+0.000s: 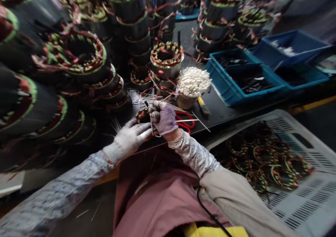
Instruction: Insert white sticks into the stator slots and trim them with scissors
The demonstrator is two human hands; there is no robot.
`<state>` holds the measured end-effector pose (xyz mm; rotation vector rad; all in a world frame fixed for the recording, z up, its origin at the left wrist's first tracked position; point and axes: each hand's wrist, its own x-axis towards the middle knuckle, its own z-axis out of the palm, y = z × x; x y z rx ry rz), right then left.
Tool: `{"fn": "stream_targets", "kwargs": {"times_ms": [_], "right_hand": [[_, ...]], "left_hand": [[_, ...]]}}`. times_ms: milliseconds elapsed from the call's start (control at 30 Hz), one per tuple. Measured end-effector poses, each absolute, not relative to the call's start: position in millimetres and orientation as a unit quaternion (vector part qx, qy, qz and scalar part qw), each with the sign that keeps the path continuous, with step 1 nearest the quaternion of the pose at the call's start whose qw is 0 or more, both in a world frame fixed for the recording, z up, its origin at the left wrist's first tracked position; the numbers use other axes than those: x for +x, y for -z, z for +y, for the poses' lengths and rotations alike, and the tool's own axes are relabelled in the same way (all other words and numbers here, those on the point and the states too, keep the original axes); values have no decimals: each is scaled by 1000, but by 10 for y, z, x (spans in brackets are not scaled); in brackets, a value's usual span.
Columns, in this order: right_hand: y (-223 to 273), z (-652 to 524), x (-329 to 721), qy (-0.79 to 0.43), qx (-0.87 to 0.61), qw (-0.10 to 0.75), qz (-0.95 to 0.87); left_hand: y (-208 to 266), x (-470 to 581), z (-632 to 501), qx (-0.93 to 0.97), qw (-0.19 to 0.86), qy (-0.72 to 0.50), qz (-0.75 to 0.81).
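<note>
Apron: maroon cloth [162,198] nearest, on the wearer's side of the stick tub [185,102].
Crate: pale slotted crate [312,198], right of the tub and nearer; small wound rings [262,154] with green and red edging lie in it.
Left hand: pale-gloved left hand [131,135], left of the tub and nearer; fingers extended, close together, their tips at the near edge of the workpiece. Cannot tell whether they clamp it.
Right hand: right hand [164,118] in a purplish glove with darkened fingers, just left of the tub and nearer; fingers curled in beside the workpiece. Cannot tell what they pinch.
Workpiece: dark wound piece with red parts [142,115], left of the tub and nearer, between the two hands, partly hidden by them.
Red handles: red loop handles [187,122], just nearer than the tub, beside the right wrist.
Yellow handle: yellow-handled tool [202,105], just right of the tub, on the dark table [223,115].
Tub contents: dense bundle of white sticks [194,81], rising above the rim.
Bins: blue bins [231,96], right of the tub; dark pieces inside.
Cores: green-edged wound core [169,70], left of and behind the tub; taller core stacks [133,28] farther back.
</note>
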<state>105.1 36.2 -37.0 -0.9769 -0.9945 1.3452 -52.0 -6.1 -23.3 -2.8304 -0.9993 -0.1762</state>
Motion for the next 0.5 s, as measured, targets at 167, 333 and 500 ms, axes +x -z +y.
{"fn": "stream_targets", "kwargs": {"times_ms": [167,333,500], "right_hand": [[467,321,1602,-399,-473,617,-487],[626,444,2327,45,-619,525,-582],[635,637,2399,134,-618,431,-644]], "left_hand": [[-27,-731,106,-939,104,-137,-297],[-55,-762,235,-956,52,-154,-243],[16,-699,72,-940,78,-65,-325]]}}
